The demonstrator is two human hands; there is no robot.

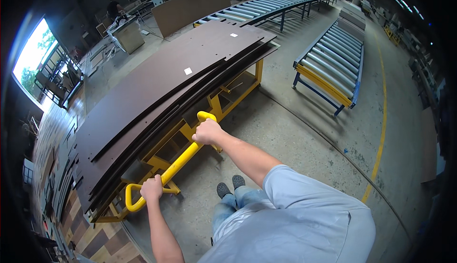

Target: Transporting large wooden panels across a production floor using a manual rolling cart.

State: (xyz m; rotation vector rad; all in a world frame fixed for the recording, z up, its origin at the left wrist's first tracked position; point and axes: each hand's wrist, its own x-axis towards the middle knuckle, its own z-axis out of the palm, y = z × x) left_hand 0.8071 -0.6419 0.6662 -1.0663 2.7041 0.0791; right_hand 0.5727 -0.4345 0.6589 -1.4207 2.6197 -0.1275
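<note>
Both my hands grip a yellow tubular handle (pixel 182 159) with looped ends. My left hand (pixel 152 188) is closed round it beside the near loop, at the lower left. Farther up, my right hand (pixel 207 132) is wrapped round the bar near the other looped end. The handle runs along the near side of a yellow-framed cart (pixel 240 102). Stacked flat on the cart are several long dark brown panels (pixel 147 79), their edges unevenly offset. Two small white labels (pixel 188 71) lie on the panels.
A roller conveyor (pixel 333 55) with a yellow end stands to the right, and another curving conveyor (pixel 266 6) runs behind the cart. A yellow line (pixel 382 115) marks the concrete floor. A person (pixel 114 8) stands at the far left, near a bench. Wood-patterned flooring (pixel 102 241) is at the lower left.
</note>
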